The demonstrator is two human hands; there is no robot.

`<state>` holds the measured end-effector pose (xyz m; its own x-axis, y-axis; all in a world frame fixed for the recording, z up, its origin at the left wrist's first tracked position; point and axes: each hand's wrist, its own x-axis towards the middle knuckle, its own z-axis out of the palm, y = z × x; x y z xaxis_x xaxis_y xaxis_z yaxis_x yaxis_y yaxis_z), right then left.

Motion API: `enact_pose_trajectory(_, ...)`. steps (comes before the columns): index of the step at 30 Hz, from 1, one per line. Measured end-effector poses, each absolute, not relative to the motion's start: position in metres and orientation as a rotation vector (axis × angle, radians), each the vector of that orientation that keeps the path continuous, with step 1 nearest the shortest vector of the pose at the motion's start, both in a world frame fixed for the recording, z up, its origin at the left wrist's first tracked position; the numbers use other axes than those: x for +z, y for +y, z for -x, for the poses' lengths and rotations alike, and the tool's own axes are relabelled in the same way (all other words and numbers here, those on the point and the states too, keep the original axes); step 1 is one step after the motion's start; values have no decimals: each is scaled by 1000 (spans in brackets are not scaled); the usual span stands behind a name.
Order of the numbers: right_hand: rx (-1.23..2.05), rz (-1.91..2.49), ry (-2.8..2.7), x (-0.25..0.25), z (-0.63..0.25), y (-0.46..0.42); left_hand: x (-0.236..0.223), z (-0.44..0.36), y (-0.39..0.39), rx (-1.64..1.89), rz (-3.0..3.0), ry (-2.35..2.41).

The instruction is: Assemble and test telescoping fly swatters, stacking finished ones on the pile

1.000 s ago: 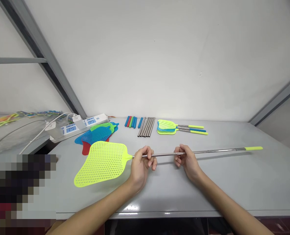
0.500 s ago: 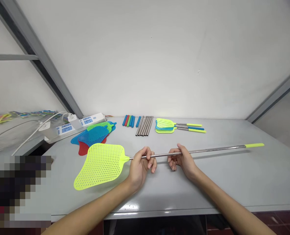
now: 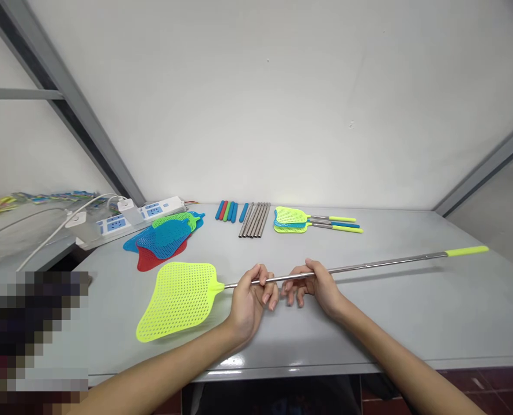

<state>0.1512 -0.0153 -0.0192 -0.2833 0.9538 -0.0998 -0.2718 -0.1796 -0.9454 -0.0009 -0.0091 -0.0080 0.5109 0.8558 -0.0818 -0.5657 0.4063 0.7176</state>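
A yellow-green fly swatter (image 3: 178, 300) with a long extended metal rod is held level above the table, its perforated head to the left and its grip (image 3: 468, 251) far to the right. Close to the head, my left hand (image 3: 253, 300) pinches the rod between thumb and fingers. My right hand (image 3: 315, 285) grips the rod a little farther right, thumb on top, the other fingers loosely curled below. Behind lie loose swatter heads (image 3: 163, 239) in blue, green and red, coloured handle grips (image 3: 227, 211), metal rods (image 3: 256, 221) and several assembled swatters (image 3: 291, 219).
White power strips (image 3: 142, 216) with plugs and cables lie at the table's left. Bagged coloured items (image 3: 57, 199) sit on another surface beyond. The grey table (image 3: 412, 323) meets a white wall (image 3: 256, 104) at the back; metal frame posts stand on both sides.
The swatter's rod has grown longer, its grip end now farther right. My right hand has slid left along the rod toward my left hand, and the swatter head sits slightly lower.
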Motion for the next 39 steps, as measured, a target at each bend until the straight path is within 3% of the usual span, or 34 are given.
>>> enact_pose_trajectory(39, 1588, 1114, -1226, -25, -129, -33, -14, -10, -21, 871, -599, 361)
